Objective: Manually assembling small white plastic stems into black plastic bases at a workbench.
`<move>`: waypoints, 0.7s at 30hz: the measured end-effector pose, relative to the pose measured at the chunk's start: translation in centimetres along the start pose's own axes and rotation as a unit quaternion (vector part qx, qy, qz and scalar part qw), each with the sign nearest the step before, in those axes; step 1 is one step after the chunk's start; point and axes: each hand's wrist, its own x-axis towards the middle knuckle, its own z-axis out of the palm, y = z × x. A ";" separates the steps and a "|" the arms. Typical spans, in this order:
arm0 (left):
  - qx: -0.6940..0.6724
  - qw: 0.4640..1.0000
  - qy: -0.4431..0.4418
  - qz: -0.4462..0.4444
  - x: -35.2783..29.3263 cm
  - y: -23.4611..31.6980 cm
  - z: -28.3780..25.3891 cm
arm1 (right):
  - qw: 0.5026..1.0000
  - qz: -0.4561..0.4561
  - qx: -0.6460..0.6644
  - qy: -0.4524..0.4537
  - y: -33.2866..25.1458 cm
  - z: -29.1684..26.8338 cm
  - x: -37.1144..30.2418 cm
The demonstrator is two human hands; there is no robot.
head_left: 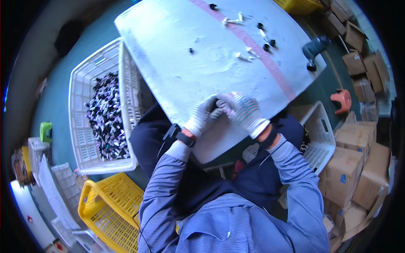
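Observation:
Both my hands wear white knitted gloves and meet above the near part of the white table (160, 46). My left hand (205, 114) has its fingers curled inward, touching or almost touching the right. My right hand (242, 108) pinches with thumb and fingers; whatever lies between the two is hidden and slightly blurred. Farther off on the tabletop lie small white pieces (243, 57), some white tubes with black ends (262, 30) and a small black piece (191, 50). A pink stripe (257, 46) crosses the surface beneath several of them.
On my left stands a white crate (76, 126) heaped with small black, white and pink pieces (107, 114). Behind it sits a yellow basket (112, 211). A dark bottle-like object (314, 48) is at the table's right edge. Right of me are another white crate (322, 143) and cardboard boxes (344, 168).

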 end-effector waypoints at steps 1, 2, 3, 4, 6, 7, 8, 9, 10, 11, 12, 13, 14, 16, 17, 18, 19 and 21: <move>-0.053 0.999 -0.010 0.003 0.0 -0.1 0.0 | 0.999 0.028 0.021 -0.033 -0.2 -0.8 1.0; -0.030 0.999 0.009 0.014 0.2 -0.3 0.4 | 0.999 0.018 0.026 -0.035 -0.6 -1.0 1.8; -0.043 0.999 0.004 0.008 0.1 -0.9 0.6 | 0.999 0.034 0.032 -0.022 -1.2 -0.8 2.9; -0.056 0.998 -0.001 0.001 0.1 -1.4 0.7 | 0.998 0.051 0.038 -0.010 -1.6 -0.5 3.9; -0.062 0.996 0.004 0.060 0.2 -3.3 1.1 | 0.997 0.018 0.053 -0.047 -1.5 0.9 5.6; -0.215 0.976 0.004 -0.030 0.2 -4.0 1.6 | 0.988 0.060 0.064 -0.127 -1.6 1.7 6.3; -0.215 0.976 0.010 -0.032 0.5 -4.5 1.9 | 0.970 0.106 0.071 -0.209 -1.3 2.5 6.6; -0.134 0.991 -0.016 -0.021 0.5 -4.8 1.6 | 0.964 0.114 0.068 -0.231 -1.3 3.2 7.0; -0.052 0.998 -0.044 -0.011 0.5 -5.1 1.6 | 0.979 0.105 0.033 -0.171 -1.6 3.7 6.6; -0.161 0.987 -0.025 0.011 0.8 -5.8 2.2 | 0.965 0.114 0.001 -0.238 -2.3 3.4 7.5; -0.163 0.986 -0.021 0.007 0.7 -6.0 2.5 | 0.943 0.131 -0.033 -0.304 -2.7 2.9 7.9; -0.172 0.984 -0.022 0.038 0.6 -6.3 2.7 | 0.935 0.151 0.016 -0.321 -2.2 2.9 8.1; -0.179 0.981 -0.024 0.070 1.0 -6.5 2.8 | 0.935 0.148 0.016 -0.323 -2.4 3.0 8.3; -0.291 0.955 0.021 0.056 1.5 -10.4 3.9 | 0.942 0.115 -0.071 -0.308 -4.3 3.8 8.8; -0.311 0.947 0.029 0.072 1.3 -10.8 4.1 | 0.939 0.101 -0.060 -0.325 -3.9 4.2 9.0; -0.332 0.938 0.035 0.092 1.2 -10.9 4.1 | 0.937 0.100 -0.060 -0.328 -3.6 4.3 8.8; 0.010 0.996 -0.079 0.050 2.0 -5.3 2.9 | 0.943 0.151 -0.055 -0.292 -0.7 3.2 7.0; 0.056 0.994 -0.065 0.061 1.5 -5.5 2.2 | 0.954 0.140 -0.048 -0.260 -1.5 3.3 6.9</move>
